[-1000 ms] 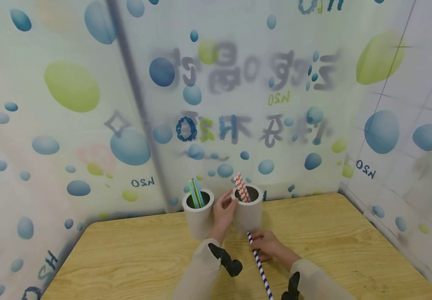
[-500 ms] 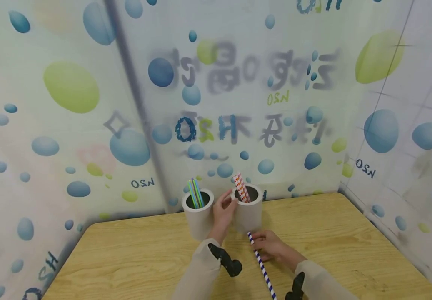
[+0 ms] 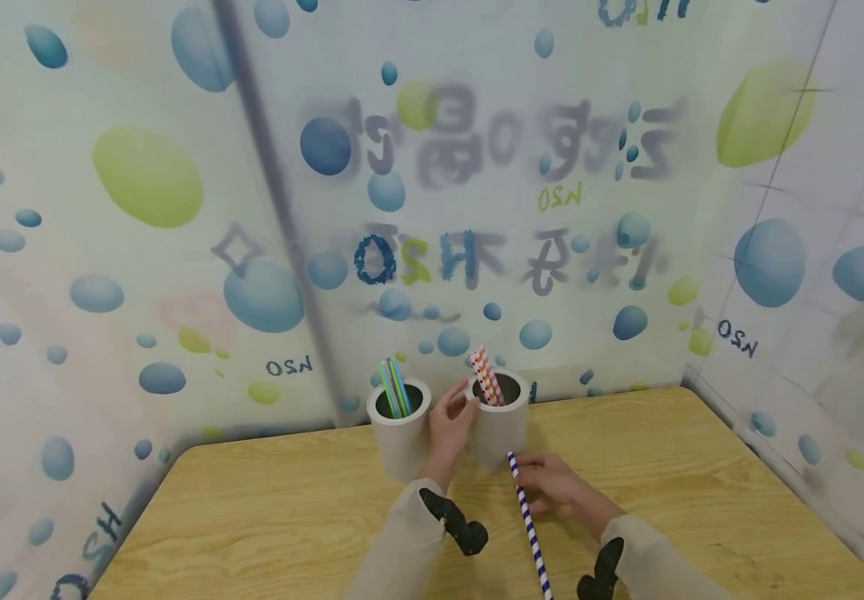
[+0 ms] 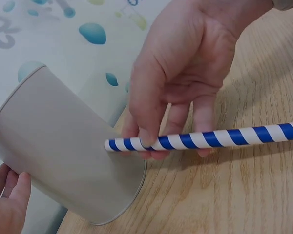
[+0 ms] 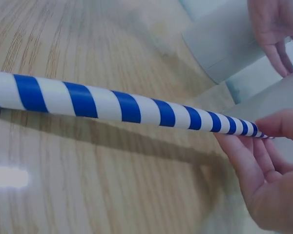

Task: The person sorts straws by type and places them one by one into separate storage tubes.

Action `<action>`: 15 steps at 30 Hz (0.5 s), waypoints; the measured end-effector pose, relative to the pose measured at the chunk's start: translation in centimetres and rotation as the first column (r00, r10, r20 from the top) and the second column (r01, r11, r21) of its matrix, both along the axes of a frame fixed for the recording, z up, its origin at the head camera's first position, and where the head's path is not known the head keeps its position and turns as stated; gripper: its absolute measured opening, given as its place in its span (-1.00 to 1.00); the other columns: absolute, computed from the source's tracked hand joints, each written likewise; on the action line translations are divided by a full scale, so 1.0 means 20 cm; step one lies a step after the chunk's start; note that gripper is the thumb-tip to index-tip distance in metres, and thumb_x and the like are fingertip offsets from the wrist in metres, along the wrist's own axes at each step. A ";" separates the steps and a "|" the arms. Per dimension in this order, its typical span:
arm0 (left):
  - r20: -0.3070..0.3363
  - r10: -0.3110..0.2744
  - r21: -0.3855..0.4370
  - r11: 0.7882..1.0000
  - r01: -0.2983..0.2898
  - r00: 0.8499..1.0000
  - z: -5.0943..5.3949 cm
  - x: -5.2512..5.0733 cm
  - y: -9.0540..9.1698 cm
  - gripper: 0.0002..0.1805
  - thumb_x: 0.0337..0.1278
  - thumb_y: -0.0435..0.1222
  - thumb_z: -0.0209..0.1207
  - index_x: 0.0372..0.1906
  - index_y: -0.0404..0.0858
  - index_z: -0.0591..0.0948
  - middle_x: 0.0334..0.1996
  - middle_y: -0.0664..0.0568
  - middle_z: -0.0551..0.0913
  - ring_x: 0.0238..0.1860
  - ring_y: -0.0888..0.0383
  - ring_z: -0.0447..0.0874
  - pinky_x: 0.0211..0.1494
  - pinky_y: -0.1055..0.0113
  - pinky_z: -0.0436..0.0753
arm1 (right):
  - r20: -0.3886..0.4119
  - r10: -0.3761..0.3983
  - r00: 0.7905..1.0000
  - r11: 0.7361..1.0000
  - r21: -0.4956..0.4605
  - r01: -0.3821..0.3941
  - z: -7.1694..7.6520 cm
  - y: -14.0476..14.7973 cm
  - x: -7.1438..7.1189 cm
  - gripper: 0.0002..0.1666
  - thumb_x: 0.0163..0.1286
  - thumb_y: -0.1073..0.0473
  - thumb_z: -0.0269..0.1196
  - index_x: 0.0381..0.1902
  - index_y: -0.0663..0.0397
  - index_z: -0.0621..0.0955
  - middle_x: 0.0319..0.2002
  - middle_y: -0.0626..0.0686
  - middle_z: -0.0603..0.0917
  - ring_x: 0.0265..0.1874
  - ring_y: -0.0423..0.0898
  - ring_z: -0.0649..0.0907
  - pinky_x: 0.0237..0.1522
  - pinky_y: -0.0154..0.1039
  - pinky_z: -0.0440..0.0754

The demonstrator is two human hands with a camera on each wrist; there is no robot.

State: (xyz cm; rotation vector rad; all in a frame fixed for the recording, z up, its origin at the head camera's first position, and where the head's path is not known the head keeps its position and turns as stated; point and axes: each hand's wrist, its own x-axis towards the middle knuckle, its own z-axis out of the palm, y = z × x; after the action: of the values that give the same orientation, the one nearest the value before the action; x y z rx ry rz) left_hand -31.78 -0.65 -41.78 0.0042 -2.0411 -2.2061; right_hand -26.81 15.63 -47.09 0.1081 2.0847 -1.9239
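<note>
A blue-and-white striped paper straw (image 3: 531,529) slants above the table, its shadow apart from it in the right wrist view. My right hand (image 3: 561,490) pinches it close to its far end, thumb (image 4: 147,134) on one side and fingertips on the other. That end is near the lower front of the right-hand white cup (image 3: 505,433); whether they touch I cannot tell. My left hand (image 3: 450,429) holds this cup by its left side, with thumb and index finger close to the rim. Patterned pink-and-white straws (image 3: 486,379) stand in it.
Left of my left hand is a second white cup (image 3: 403,446) with several green and blue striped straws (image 3: 394,390). Both cups stand near the back edge of the wooden table (image 3: 267,517), before a printed curtain (image 3: 432,183).
My right hand has moved slightly right and away from me, carrying the striped straw along. The left hand stays at the cup, and both cups keep their places.
</note>
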 end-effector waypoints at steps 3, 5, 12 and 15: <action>0.002 0.015 0.000 1.000 -0.015 1.000 -0.02 -0.02 0.01 -0.55 0.07 -0.35 0.20 0.13 -0.22 0.51 0.01 -0.21 0.53 0.02 -0.04 0.50 0.08 0.17 0.51 | -0.017 -0.047 0.999 0.999 -0.012 0.047 0.04 0.01 0.01 -0.56 0.25 0.39 0.12 0.10 0.38 0.41 -0.21 0.19 0.52 -0.35 -0.02 0.50 -0.52 -0.16 0.62; 0.011 0.022 0.000 1.000 -0.022 1.000 -0.02 -0.02 0.01 -0.55 0.07 -0.35 0.20 0.13 -0.20 0.52 0.00 -0.20 0.53 0.02 -0.03 0.50 0.07 0.18 0.51 | -0.032 -0.084 0.996 0.996 -0.019 0.083 0.06 0.02 0.01 -0.57 0.23 0.41 0.13 0.09 0.37 0.42 -0.19 0.21 0.52 -0.35 -0.02 0.51 -0.54 -0.16 0.62; 0.009 0.022 0.003 1.000 -0.022 1.000 -0.02 -0.02 0.01 -0.55 0.08 -0.35 0.20 0.14 -0.22 0.51 0.00 -0.21 0.53 0.03 -0.05 0.50 0.08 0.17 0.51 | -0.077 -0.160 0.984 0.987 -0.033 0.158 0.15 0.06 -0.02 -0.60 0.24 0.43 0.13 0.06 0.35 0.41 -0.11 0.29 0.50 -0.27 0.02 0.54 -0.44 -0.09 0.66; -0.002 0.023 0.001 1.000 -0.023 1.000 -0.02 -0.01 0.01 -0.55 0.07 -0.35 0.20 0.14 -0.24 0.50 0.00 -0.23 0.53 0.02 -0.06 0.50 0.07 0.16 0.52 | -0.091 -0.163 0.982 0.986 -0.033 0.161 0.19 0.08 -0.05 -0.60 0.26 0.40 0.12 0.08 0.33 0.39 -0.08 0.29 0.49 -0.24 0.04 0.56 -0.38 -0.06 0.67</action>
State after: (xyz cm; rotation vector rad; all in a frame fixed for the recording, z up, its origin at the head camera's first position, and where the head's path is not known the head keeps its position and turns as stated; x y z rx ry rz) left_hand -32.07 -0.52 -42.22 0.0249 -2.0284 -2.1928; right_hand -27.74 17.17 -43.29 0.1910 2.1710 -2.0871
